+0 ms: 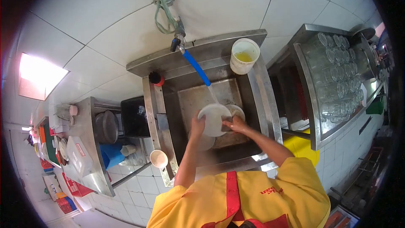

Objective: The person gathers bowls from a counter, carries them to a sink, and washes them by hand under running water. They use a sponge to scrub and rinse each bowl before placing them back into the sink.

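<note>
Fingers of the left hand (pixel 198 125) grasp the left edge of a whitish plate (pixel 214 122); fingers of the right hand (pixel 237 125) are closed on a dark sponge (pixel 226 123), held against the plate's right side. The plate is over the sink (pixel 192 99), inside its rim on all sides.

Left to right: a steel counter (pixel 90 118) bears a clear plastic box (pixel 80 154) near its edge. A black bin (pixel 134 116) stands between counter and sink. A cup (pixel 159 158) is at the sink's left rim, close to the left forearm. A dark-bristled brush (pixel 155 78) is at the upper-left corner. Sink floor shows between the left wall and the plate, giving the left hand room sideways. A blue hose (pixel 196 67) runs water down just beyond the plate's far edge. A second dish (pixel 237 112) lies partly behind the plate, by the right hand. A white bucket (pixel 244 57) with yellowish liquid occupies the far right corner. Farther right, glass mugs (pixel 335 78) stand in rows on a rimmed table (pixel 314 122).
</note>
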Motion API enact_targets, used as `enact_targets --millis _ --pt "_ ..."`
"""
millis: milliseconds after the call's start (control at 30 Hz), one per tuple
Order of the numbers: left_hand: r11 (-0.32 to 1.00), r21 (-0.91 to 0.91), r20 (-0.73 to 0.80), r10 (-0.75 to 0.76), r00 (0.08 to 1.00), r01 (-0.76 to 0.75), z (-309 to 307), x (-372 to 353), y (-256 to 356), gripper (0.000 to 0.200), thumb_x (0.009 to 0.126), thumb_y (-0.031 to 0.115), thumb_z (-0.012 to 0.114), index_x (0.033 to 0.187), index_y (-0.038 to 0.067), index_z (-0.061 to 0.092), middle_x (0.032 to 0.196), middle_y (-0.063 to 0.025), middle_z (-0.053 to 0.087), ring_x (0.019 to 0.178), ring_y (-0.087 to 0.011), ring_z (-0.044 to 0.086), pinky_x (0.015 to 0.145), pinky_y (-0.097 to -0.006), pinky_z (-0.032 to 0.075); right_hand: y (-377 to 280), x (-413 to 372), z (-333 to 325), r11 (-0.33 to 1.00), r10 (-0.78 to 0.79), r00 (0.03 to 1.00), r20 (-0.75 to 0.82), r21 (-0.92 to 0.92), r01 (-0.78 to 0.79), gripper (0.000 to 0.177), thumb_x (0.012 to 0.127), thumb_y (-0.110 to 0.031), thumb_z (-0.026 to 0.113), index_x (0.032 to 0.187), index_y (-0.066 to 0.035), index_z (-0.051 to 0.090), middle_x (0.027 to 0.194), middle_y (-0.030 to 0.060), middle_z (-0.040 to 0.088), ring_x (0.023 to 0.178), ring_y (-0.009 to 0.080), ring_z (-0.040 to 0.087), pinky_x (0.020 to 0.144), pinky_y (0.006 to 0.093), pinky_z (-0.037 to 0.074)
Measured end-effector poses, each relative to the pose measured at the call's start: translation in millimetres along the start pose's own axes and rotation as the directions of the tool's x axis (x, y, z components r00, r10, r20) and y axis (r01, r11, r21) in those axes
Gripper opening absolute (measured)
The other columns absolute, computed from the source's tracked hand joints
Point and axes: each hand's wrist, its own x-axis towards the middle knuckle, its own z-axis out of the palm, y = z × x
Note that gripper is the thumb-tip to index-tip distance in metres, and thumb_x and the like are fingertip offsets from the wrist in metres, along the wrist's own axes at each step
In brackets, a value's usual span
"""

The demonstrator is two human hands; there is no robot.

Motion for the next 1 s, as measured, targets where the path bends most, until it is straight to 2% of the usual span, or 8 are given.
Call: enact_targets --millis 200,300,400,533,667,733,833,1000 --pt "0.844 0.326 0.299 0.336 0.893 -0.426 21 -6 61 0.024 0.086 0.010 0.052 0.109 0.004 0.058 0.098 -0.0204 0.062 0.093 -0.0299 0.061 0.077 -0.0354 0.047 -78 39 -102 0.871 -0.130 0.975 0.181 -0.449 0.199 0.041 0.069 -0.038 0.070 0.077 0.001 0.061 0.072 0.0208 0.061 0.066 0.0372 0.060 0.061 0.0428 0.047" --pt "0.778 0.349 0.236 0.466 0.853 -0.522 32 -9 68 0.024 0.086 0.010 0.051 0.108 0.003 0.058 0.094 -0.0210 0.062 0.093 -0.0340 0.060 0.077 -0.0351 0.047 -67 45 -92 0.903 -0.328 0.939 -0.100 -0.326 0.280 0.043 0.069 -0.042 0.069 0.071 0.000 0.061 0.060 0.0202 0.058 0.062 0.0362 0.059 0.060 0.0415 0.047" --pt "0.826 0.312 -0.077 0.514 0.854 -0.469 45 -9 62 0.024 0.088 0.011 0.051 0.107 0.000 0.058 0.092 -0.0212 0.063 0.088 -0.0295 0.063 0.074 -0.0343 0.047 -57 29 -50 0.988 0.050 0.927 -0.372 -0.118 -0.100 0.039 0.074 -0.042 0.066 0.072 -0.004 0.062 0.054 0.0164 0.056 0.047 0.0289 0.055 0.046 0.0364 0.044" --pt "0.921 0.151 -0.365 0.389 0.846 -0.358 58 -13 52 0.024 0.089 0.013 0.048 0.106 -0.002 0.057 0.093 -0.0191 0.064 0.086 -0.0219 0.061 0.072 -0.0332 0.046 -89 -7 26 0.030 0.650 0.679 0.341 0.881 -0.472 0.038 0.075 -0.043 0.066 0.079 -0.005 0.065 0.057 0.0016 0.053 0.033 0.0157 0.043 0.029 0.0299 0.029" --pt "0.976 0.000 -0.415 0.196 0.889 -0.216 48 -11 20 0.025 0.091 0.015 0.047 0.105 -0.003 0.058 0.090 -0.0176 0.064 0.083 -0.0168 0.059 0.072 -0.0312 0.046 -96 -8 0 0.313 0.505 0.857 0.101 0.904 -0.290 0.042 0.074 -0.044 0.067 0.080 -0.003 0.065 0.061 0.0037 0.059 0.037 0.0169 0.049 0.034 0.0314 0.037" --pt "0.953 0.078 -0.376 0.301 0.876 -0.294 45 -23 41 0.026 0.091 0.016 0.047 0.105 -0.003 0.057 0.089 -0.0177 0.064 0.082 -0.0167 0.059 0.072 -0.0314 0.046 -44 17 -21 0.868 0.254 0.960 -0.115 0.465 -0.174 0.040 0.073 -0.042 0.068 0.079 -0.002 0.066 0.068 0.0067 0.064 0.044 0.0167 0.054 0.040 0.0329 0.042" --pt "0.926 0.162 -0.340 0.378 0.861 -0.342 44 -31 60 0.027 0.092 0.016 0.045 0.108 -0.002 0.056 0.095 -0.0184 0.063 0.086 -0.0206 0.060 0.075 -0.0323 0.046 -84 30 -77 0.975 0.223 0.953 -0.208 0.068 -0.213 0.041 0.072 -0.040 0.071 0.080 -0.001 0.066 0.072 0.0098 0.065 0.052 0.0159 0.057 0.044 0.0338 0.043" --pt "0.934 0.098 -0.431 0.350 0.831 -0.343 61 -10 57 0.028 0.091 0.016 0.045 0.110 -0.003 0.055 0.100 -0.0186 0.062 0.091 -0.0244 0.060 0.077 -0.0331 0.045 -124 2 5 0.330 0.738 0.675 -0.002 0.873 -0.358 0.054 0.075 -0.043 0.066 0.071 0.011 0.060 0.058 0.0110 0.060 0.055 0.0154 0.058 0.044 0.0353 0.041"
